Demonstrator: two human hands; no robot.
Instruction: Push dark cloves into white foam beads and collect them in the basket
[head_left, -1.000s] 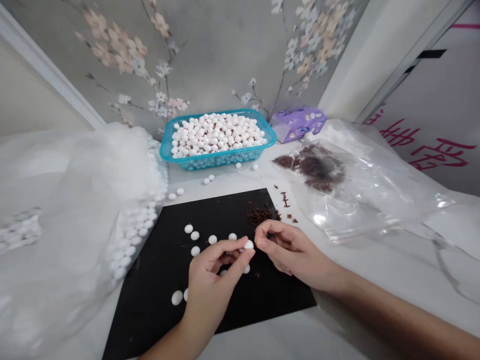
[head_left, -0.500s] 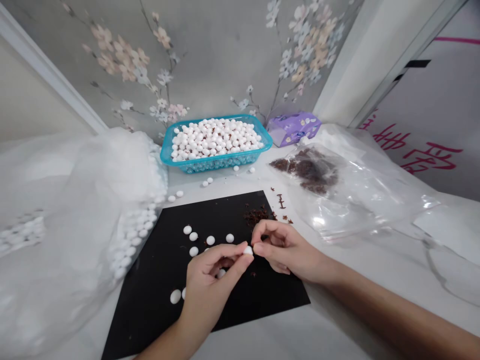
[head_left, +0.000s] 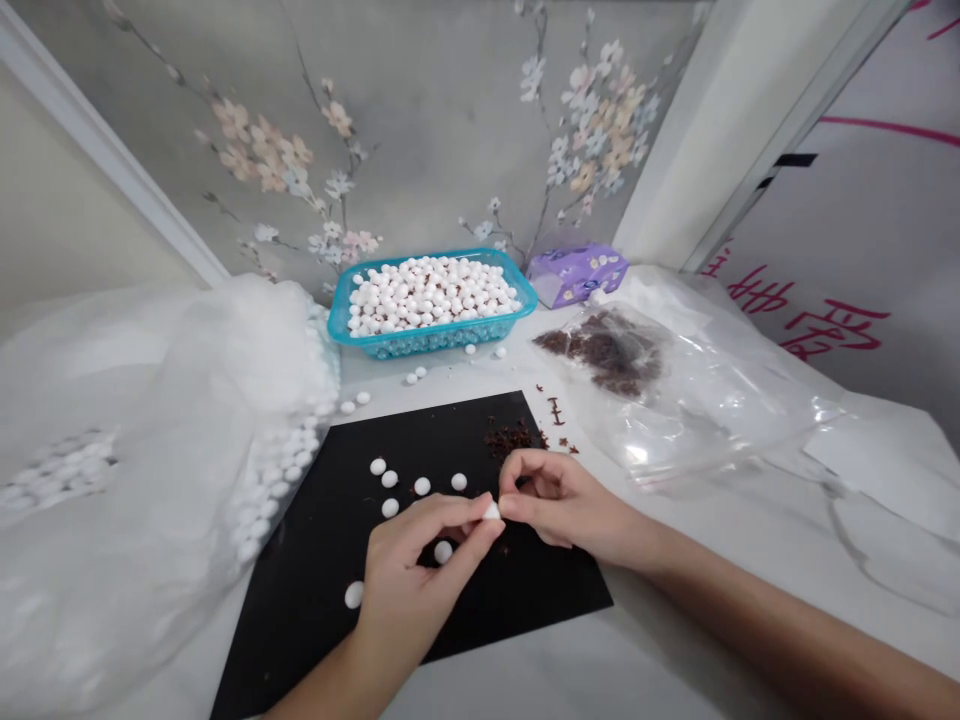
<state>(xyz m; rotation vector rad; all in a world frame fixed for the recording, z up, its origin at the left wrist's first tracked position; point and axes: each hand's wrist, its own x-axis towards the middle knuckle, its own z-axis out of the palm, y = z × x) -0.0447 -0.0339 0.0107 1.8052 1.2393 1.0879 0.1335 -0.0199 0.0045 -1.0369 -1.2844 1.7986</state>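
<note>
My left hand point(head_left: 427, 560) pinches a small white ball point(head_left: 491, 511) between thumb and forefinger, above the black mat point(head_left: 300, 600). Against the ball's right side, my right hand point(head_left: 559, 498) has its thumb and fingertips pressed together; whatever lies between them is hidden. Several loose white balls point(head_left: 422, 486) rest on the mat around my left hand, one point(head_left: 443, 552) partly framed by its thumb. Just beyond my right hand is a heap of tiny reddish-brown star-shaped pieces point(head_left: 514, 438).
A blue basket point(head_left: 431, 338) full of white balls stands at the back beside a purple packet point(head_left: 577, 276). On the right lies a clear bag point(head_left: 697, 400) with brown pieces. A large translucent bag point(head_left: 165, 450) of white balls fills the left side.
My right fingertips have closed up against the ball, where a slight gap showed before. The left hand keeps its pinch. The whole view has shifted slightly.
</note>
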